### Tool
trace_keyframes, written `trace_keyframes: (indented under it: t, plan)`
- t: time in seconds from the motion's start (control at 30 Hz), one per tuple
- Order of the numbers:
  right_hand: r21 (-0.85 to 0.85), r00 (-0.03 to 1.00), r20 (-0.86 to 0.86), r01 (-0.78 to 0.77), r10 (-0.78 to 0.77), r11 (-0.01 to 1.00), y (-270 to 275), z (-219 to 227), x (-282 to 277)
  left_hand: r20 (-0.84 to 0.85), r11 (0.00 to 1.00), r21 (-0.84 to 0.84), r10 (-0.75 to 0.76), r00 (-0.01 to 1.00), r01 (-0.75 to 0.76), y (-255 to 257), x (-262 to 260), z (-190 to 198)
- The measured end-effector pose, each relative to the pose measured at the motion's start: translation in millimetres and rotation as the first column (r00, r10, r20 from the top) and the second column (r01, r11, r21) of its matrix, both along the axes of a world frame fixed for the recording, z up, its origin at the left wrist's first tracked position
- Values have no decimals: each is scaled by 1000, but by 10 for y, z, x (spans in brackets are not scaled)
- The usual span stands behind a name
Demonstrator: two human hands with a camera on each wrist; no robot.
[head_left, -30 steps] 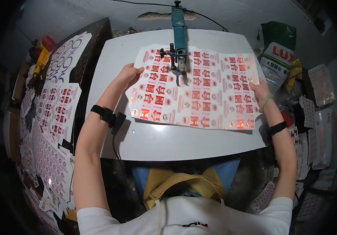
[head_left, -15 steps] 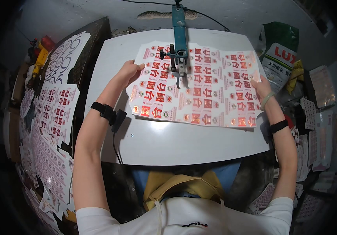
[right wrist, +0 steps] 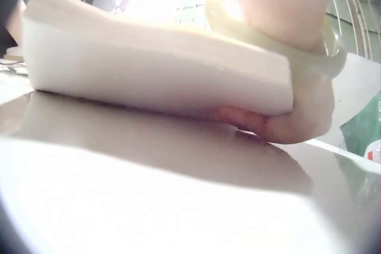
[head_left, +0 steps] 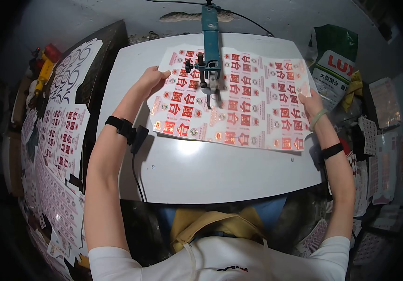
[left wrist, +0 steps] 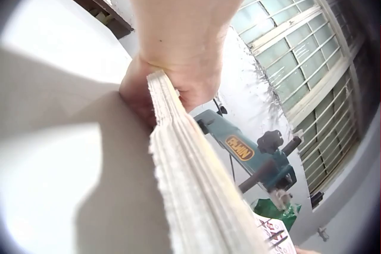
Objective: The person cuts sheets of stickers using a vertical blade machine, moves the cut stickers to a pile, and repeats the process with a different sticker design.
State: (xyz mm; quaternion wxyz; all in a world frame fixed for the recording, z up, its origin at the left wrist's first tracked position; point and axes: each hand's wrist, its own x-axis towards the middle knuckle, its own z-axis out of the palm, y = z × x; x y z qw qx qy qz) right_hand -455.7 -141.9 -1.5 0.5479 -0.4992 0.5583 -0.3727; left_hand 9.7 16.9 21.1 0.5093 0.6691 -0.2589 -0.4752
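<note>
The thick stack of white sheets printed with red and gold characters (head_left: 239, 112) has slid toward 12 o'clock, the wall side, over the past second. The glossy white surface (head_left: 201, 178) gives the measure of it: a wider bare strip shows at 6 o'clock, and a small round spot, perhaps a screw head (head_left: 292, 159), now shows between 4 and 5 o'clock of the stack, where the sheets covered it. The head view itself has tilted a little, but the stack has moved against the fixed tool as well.

That tool, a blue-green metal-bodied machine on an arm (head_left: 210, 35), reaches in from 12 o'clock. Its dark hooked foot (head_left: 209, 100) stands slightly to the 9 o'clock side of the stack's middle and, after the slide, nearer the stack's 6 o'clock edge. Whether a blade enters the sheets is too small to tell.

The two hands are well apart, each clamped on the stack. The left hand (head_left: 152, 82) grips the edge between 9 and 10 o'clock; the right hand (head_left: 311, 104) grips at 3 o'clock, thumb on top and, in the right wrist view, a finger tucked under the layers.

For the work, I take the shift as a feeding or steering move: the tool stays put and the stack's path decides where it acts. With both ends held, the layers should keep together; an uneven push would swing the stack off line.
</note>
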Motion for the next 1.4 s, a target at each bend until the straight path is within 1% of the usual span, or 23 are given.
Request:
trace_keyframes:
  t: [0.07, 0.13, 0.23, 0.27, 0.33, 0.37, 0.43, 0.53, 0.63, 0.67, 0.73, 0.77, 0.83, 0.97, 1.03, 1.07, 1.13, 1.23, 1.33, 1.4]
  plan:
    - [-5, 1000, 1, -2, 2, 1000, -11, -3, 3, 5, 1000, 1, 7, 1000, -7, -56, 55, -35]
    - [-11, 1000, -11, 0, -1, 1000, -38, -12, 5, -33, 994, 9, -109, 993, 110, -117, 181, -111]
    - [-6, 1000, -13, 9, -9, 1000, -75, -26, 10, -19, 997, 9, -77, 997, 77, -143, 124, -52]
    - [3, 1000, -3, 13, -13, 1000, -89, -30, 12, -19, 997, 10, -78, 997, 79, -175, 161, -90]
    - [-2, 1000, 8, 13, -13, 1000, -121, -47, 12, -51, 991, -9, -132, 990, 132, -235, 252, -170]
    - [-8, 1000, 21, 12, -11, 1000, -117, -34, 28, -52, 991, -9, -132, 990, 132, -231, 215, -130]
    - [-7, 1000, 15, 20, -20, 1000, -115, 3, 52, -16, 996, -18, -84, 996, 84, -229, 134, -54]
    - [-11, 999, 1, 32, -32, 999, -149, -2, 62, 16, 997, -16, -70, 997, 71, -275, 157, -77]
    - [-16, 999, -14, 37, -37, 999, -203, -16, 58, 33, 999, -40, -24, 999, 25, -388, 278, -252]
    - [-17, 999, -17, 37, -38, 999, -211, -5, 71, 33, 999, -40, -22, 999, 24, -406, 295, -251]
    - [-8, 999, -29, 40, -40, 999, -216, 19, 89, 6, 993, -67, -99, 995, 100, -427, 324, -259]
    - [0, 998, -41, 44, -44, 999, -207, 31, 95, 4, 993, -65, -98, 995, 98, -409, 274, -196]
    - [6, 998, -34, 50, -50, 999, -212, 37, 107, 77, 999, 8, -53, 996, 53, -382, 131, -19]
    - [-6, 998, -37, 60, -60, 998, -235, 39, 111, 76, 996, 29, -84, 994, 82, -521, 290, -158]
    - [-7, 998, -19, 68, -68, 998, -257, 15, 111, 16, 992, -4, -128, 992, 128, -609, 418, -307]
    - [-7, 997, -2, 75, -75, 997, -269, 8, 109, 16, 992, -5, -128, 992, 128, -597, 366, -252]
    - [-10, 997, -17, 80, -80, 997, -291, 11, 103, 30, 997, -1, -82, 996, 82, -547, 205, -77]
    - [-15, 996, -35, 83, -83, 996, -337, -3, 91, 61, 996, -2, -88, 994, 88, -703, 399, -301]
    - [-20, 996, -26, 85, -85, 996, -362, -6, 103, 91, 996, 4, -94, 991, 94, -695, 309, -177]
    - [-23, 996, -12, 88, -89, 996, -375, -1, 108, 56, 993, -21, -118, 991, 119, -755, 374, -262]
